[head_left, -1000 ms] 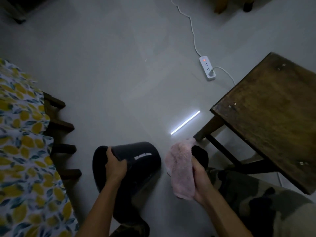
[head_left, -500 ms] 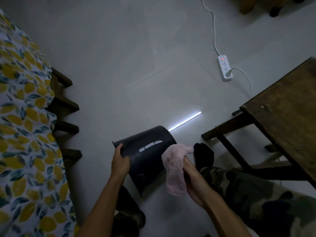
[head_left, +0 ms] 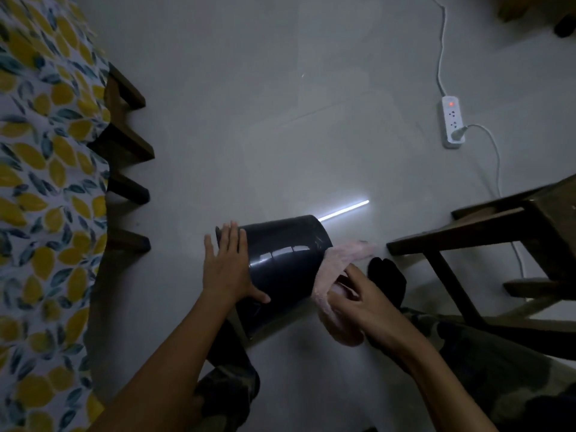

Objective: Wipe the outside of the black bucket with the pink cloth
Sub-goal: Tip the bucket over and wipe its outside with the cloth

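Bucket: the glossy black plastic bucket (head_left: pixel 282 263) is lying tipped over above the pale grey floor (head_left: pixel 249 120), between the person's knees, its long axis running from lower left to upper right.
Which way it is pointing: one round end is facing up and away toward the bright strip of light reflected on the floor (head_left: pixel 343 209); the other end is pointing down toward the person. I cannot tell which end is the mouth.
Left hand: the left hand (head_left: pixel 226 266) is lying flat on the bucket's left flank, fingers spread, the grip open and steadying rather than clasping.
Right hand: the right hand (head_left: pixel 363 302) is pinching the fluffy pink cloth (head_left: pixel 338 275), its grip closed on the fabric.
Cloth: it is pressing against the bucket's right side wall, one end trailing up toward the dark wooden table (head_left: pixel 498 226).
Nearby: a black-socked foot (head_left: pixel 388 282) is sitting just beside the cloth; a white power strip (head_left: pixel 452 121) is lying well apart; lemon-print fabric (head_left: pixel 46 182) is hanging at the left.
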`<state>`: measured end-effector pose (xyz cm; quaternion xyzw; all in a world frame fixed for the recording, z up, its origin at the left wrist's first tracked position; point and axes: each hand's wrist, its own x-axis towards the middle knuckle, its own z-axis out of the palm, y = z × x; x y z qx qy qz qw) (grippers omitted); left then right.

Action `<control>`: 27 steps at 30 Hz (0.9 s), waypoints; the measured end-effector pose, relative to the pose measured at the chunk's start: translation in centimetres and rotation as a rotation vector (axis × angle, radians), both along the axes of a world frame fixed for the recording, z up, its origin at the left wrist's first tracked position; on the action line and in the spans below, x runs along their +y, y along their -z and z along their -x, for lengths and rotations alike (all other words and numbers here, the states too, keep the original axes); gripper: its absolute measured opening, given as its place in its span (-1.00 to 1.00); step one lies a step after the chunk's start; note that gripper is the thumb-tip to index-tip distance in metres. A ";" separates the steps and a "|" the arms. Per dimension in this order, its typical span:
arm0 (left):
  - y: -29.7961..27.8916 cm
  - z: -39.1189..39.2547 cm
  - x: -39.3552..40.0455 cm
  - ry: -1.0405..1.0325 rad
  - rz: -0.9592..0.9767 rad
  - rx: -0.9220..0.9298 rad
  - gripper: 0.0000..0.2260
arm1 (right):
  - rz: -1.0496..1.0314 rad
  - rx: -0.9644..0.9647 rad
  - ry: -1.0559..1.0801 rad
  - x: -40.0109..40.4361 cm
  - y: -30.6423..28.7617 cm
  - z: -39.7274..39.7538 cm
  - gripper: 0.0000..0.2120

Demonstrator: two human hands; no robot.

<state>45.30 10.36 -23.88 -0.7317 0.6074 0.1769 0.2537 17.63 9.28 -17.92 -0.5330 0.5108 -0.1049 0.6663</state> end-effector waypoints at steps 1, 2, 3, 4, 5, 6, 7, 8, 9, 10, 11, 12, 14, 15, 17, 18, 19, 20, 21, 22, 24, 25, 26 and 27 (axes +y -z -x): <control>0.4 -0.3 -0.1 0.003 -0.024 0.028 0.49 | 0.099 0.070 -0.071 -0.2 0.3 -0.7 -0.36; 0.8 -0.6 -0.1 0.006 -0.034 0.054 0.49 | 0.221 0.138 -0.152 -0.5 0.8 -1.8 -0.39; 1.2 -0.9 -0.1 0.012 -0.027 0.077 0.49 | 0.346 0.240 -0.262 -0.6 1.6 -3.2 -0.38; 1.6 -1.2 0.0 0.023 -0.011 0.097 0.49 | 0.466 0.332 -0.362 -0.7 3.1 -4.5 -0.30; 1.9 -1.5 0.1 0.037 0.009 0.114 0.48 | 0.580 0.421 -0.489 -0.4 4.9 -5.9 -0.20; 2.1 -1.7 0.1 0.053 0.030 0.125 0.46 | 0.652 0.474 -0.565 -0.2 6.7 -7.2 -0.14; 2.2 -1.9 0.2 0.069 0.054 0.131 0.43 | 0.682 0.513 -0.606 -0.1 8.3 -8.3 -0.12; 2.4 -2.1 0.2 0.081 0.077 0.138 0.39 | 0.718 0.539 -0.612 0.0 9.4 -9.3 -0.13; 2.6 -2.2 0.4 0.089 0.097 0.147 0.36 | 0.755 0.549 -0.585 0.0 10.5 -10.4 -0.17; 2.7 -2.2 0.6 0.096 0.114 0.158 0.33 | 0.787 0.551 -0.566 -0.1 11.3 -11.5 -0.21; 2.9 -2.2 0.9 0.101 0.129 0.166 0.30 | 0.801 0.552 -0.586 -0.2 12.1 -12.4 -0.24; 3.1 -2.1 1.2 0.100 0.140 0.174 0.28 | 0.817 0.546 -0.623 -0.5 12.6 -13.3 -0.25; 3.4 -2.3 1.6 0.093 0.161 0.186 0.27 | 0.860 0.525 -0.669 -1.5 13.4 -14.7 -0.29; 3.4 -2.5 1.6 0.089 0.170 0.196 0.28 | 0.881 0.516 -0.671 -2.1 13.6 -15.1 -0.31; 3.4 -2.8 1.3 0.083 0.172 0.227 0.33 | 0.892 0.515 -0.651 -3.8 13.9 -15.2 -0.35; 3.2 -3.0 1.1 0.078 0.156 0.232 0.35 | 0.893 0.537 -0.623 -4.9 14.0 -15.0 -0.37; 3.1 -3.1 1.0 0.070 0.132 0.232 0.38 | 0.883 0.584 -0.591 -6.0 14.3 -14.8 -0.40; 3.0 -3.1 0.9 0.056 0.108 0.230 0.41 | 0.852 0.636 -0.553 -7.1 14.6 -14.4 -0.42; 3.0 -3.1 0.8 0.041 0.090 0.229 0.42 | 0.820 0.684 -0.503 -7.8 14.8 -13.8 -0.42; 2.9 -3.2 0.6 0.029 0.078 0.229 0.43 | 0.799 0.721 -0.449 -8.1 15.0 -13.2 -0.42; 2.7 -3.3 0.0 0.024 0.052 0.217 0.44 | 0.782 0.751 -0.362 -7.0 14.9 -11.9 -0.41; 2.7 -3.4 -0.3 0.025 0.045 0.207 0.45 | 0.795 0.744 -0.337 -5.5 14.6 -11.3 -0.40; 2.8 -3.4 -0.4 0.025 0.038 0.202 0.45 | 0.832 0.730 -0.338 -3.4 14.3 -10.8 -0.38; 2.9 -3.5 -0.4 0.026 0.033 0.200 0.45 | 0.867 0.707 -0.373 -1.1 14.0 -10.6 -0.37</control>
